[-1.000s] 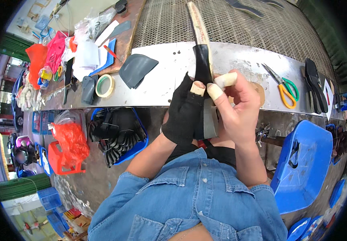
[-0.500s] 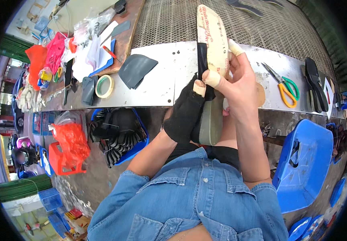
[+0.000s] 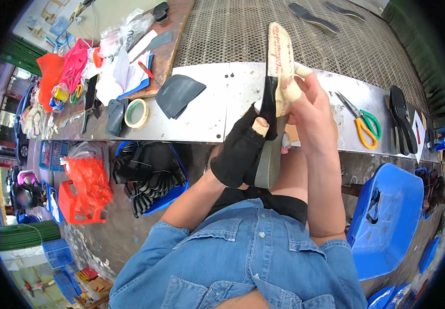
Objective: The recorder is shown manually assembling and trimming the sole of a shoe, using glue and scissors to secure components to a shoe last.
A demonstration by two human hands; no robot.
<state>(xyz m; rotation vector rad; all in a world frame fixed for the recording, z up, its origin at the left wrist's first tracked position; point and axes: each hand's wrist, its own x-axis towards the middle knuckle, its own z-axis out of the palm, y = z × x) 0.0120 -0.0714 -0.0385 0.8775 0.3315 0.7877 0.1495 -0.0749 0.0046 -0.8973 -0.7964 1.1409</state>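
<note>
My left hand (image 3: 239,152), in a black fingerless glove with a taped thumb tip, is closed round the lower part of a shoe sole (image 3: 279,50). The sole stands tilted up on edge, with a cream, printed face and a thick grey heel (image 3: 269,167) near my lap. A black strip (image 3: 270,98) lies along its left side, just above my left thumb. My right hand (image 3: 315,110), with tape on its fingertips, grips the sole's right edge, thumb pressed on the cream face. Some right fingers are hidden behind the sole.
On the metal-edged bench (image 3: 207,131) lie grey sheet pieces (image 3: 178,95), a tape roll (image 3: 136,113), scissors (image 3: 361,123) and black straps (image 3: 400,121). Two dark soles (image 3: 312,18) rest on the mesh. Blue bins (image 3: 387,221) stand either side below, the left one holding black parts (image 3: 147,175).
The sole's top end has come lower and slightly right, and the sole has turned more edge-on. My right thumb has shifted right and bends closer against the cream face. Both hands keep hold.
</note>
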